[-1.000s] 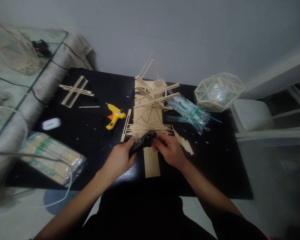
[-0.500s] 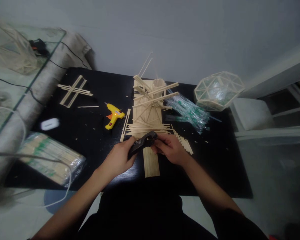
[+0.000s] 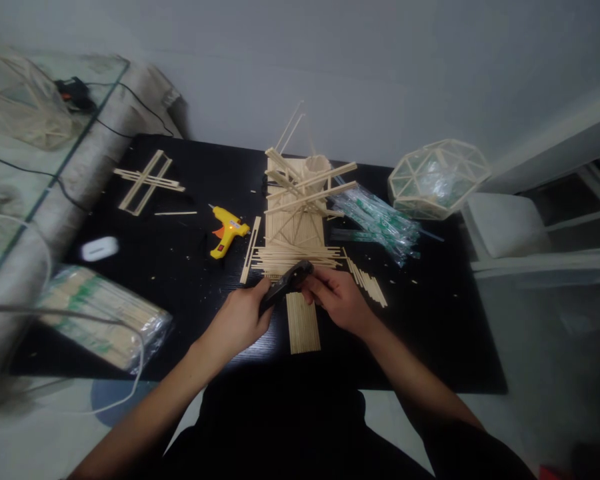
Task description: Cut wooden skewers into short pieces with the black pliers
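My left hand [image 3: 243, 310] is closed around a black plier-like hand tool [image 3: 285, 285], whose exact kind I cannot make out. The tool slants up to the right, its head close to the fingers of my right hand [image 3: 337, 297]. Those fingers are pinched together at the head; what they hold is hidden. Just beyond the tool lies a crosswise pile of thin wooden sticks [image 3: 300, 255]. Below it shows a narrow panel of sticks side by side [image 3: 304, 327]. Behind the pile stands a wooden stick structure [image 3: 300, 193] with crossed beams.
A yellow glue gun [image 3: 227, 231] lies left of the structure on the black table [image 3: 190, 293]. Crossed stick frames [image 3: 147, 181], a white case [image 3: 99, 249] and a bagged stick bundle [image 3: 103, 317] are further left. Plastic wrappers [image 3: 375, 217] and a faceted stick frame [image 3: 439, 180] sit at right.
The tool's gap, visible before, now looks narrower, with its two sides closer together. Both hands stay in nearly the same place.
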Demonstrator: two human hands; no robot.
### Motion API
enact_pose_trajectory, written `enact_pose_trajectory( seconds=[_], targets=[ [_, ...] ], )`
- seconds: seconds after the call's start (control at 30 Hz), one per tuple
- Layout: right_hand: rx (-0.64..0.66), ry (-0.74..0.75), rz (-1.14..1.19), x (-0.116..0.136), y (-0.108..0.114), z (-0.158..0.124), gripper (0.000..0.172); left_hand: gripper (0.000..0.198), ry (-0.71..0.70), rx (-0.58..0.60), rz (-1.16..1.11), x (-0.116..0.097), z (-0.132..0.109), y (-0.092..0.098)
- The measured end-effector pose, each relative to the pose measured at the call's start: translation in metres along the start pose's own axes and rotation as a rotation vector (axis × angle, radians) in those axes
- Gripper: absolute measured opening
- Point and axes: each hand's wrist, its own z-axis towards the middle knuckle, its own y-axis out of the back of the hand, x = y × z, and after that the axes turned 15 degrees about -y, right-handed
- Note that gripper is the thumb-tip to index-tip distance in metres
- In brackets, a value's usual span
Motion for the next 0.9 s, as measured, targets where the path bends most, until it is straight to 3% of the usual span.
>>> enact_pose_trajectory(
  seconds=[0.1,0.23,0.43,0.9],
  targets=[
    [-0.052,0.01,-0.058,-0.006,-0.002,0.0,0.036,0.005,0.013,0.001,-0.012,0.0,0.0,-0.003],
    [-0.121,0.031,-0.015,-0.015,-0.007,-0.001,0.014,0.005,0.008,-0.027,-0.02,0.0,0.0,-0.006],
    [-0.214,0.047,0.056,-0.019,-0.012,0.0,0.013,0.006,-0.001,-0.042,-0.024,-0.004,0.003,-0.004],
    [-0.123,0.074,-0.014,-0.008,-0.003,-0.001,0.02,0.009,-0.044,-0.044,-0.061,-0.001,0.005,-0.001]
  ],
)
